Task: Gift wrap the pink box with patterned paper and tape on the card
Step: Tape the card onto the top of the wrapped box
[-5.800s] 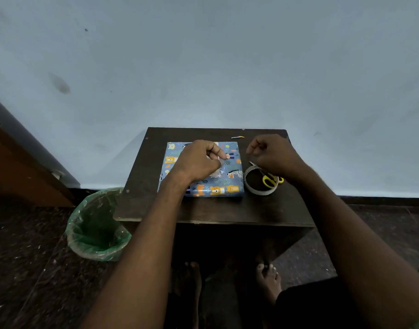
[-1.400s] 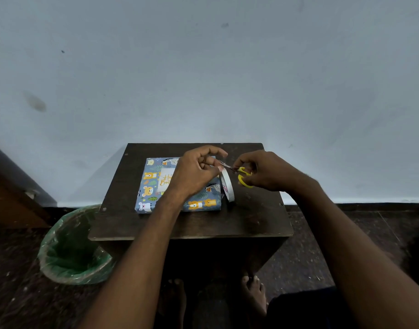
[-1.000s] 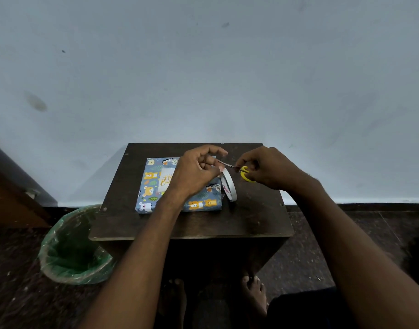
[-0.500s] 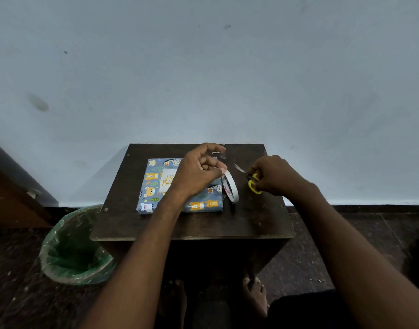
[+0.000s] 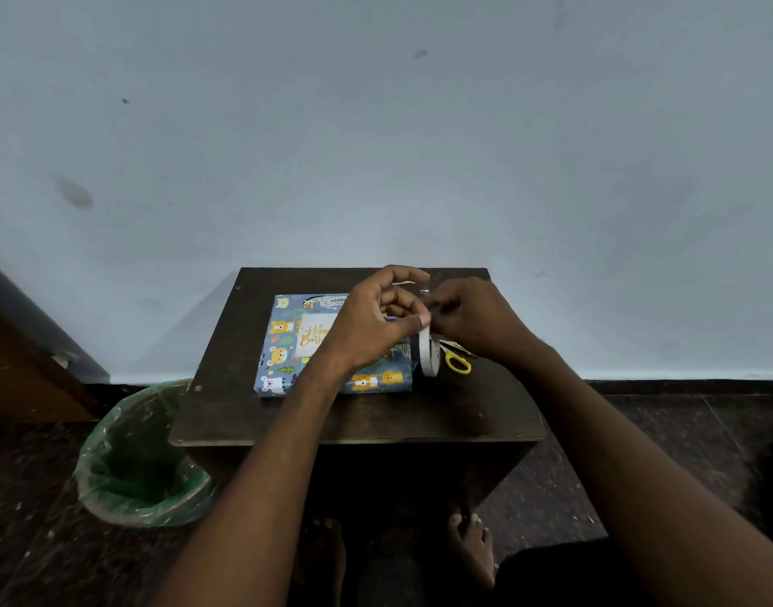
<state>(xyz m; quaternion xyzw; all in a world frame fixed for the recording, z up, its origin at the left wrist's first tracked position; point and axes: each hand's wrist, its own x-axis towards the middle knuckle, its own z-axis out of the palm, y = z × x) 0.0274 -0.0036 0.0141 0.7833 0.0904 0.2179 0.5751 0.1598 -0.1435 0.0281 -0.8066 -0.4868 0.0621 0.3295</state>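
Patterned paper already covers the box at mid-frame, card lying on top, while left hand pinches the tape roll and right hand seems to pinch its end, taping still ahead.

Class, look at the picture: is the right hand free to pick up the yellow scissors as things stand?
Probably not at once: the right hand seems to pinch something at the tape roll. The scissors lie on the table beneath its wrist, unblocked.

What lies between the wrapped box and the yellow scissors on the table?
In the head view, the white tape roll stands on edge between the animal-patterned wrapped box and the yellow-handled scissors.
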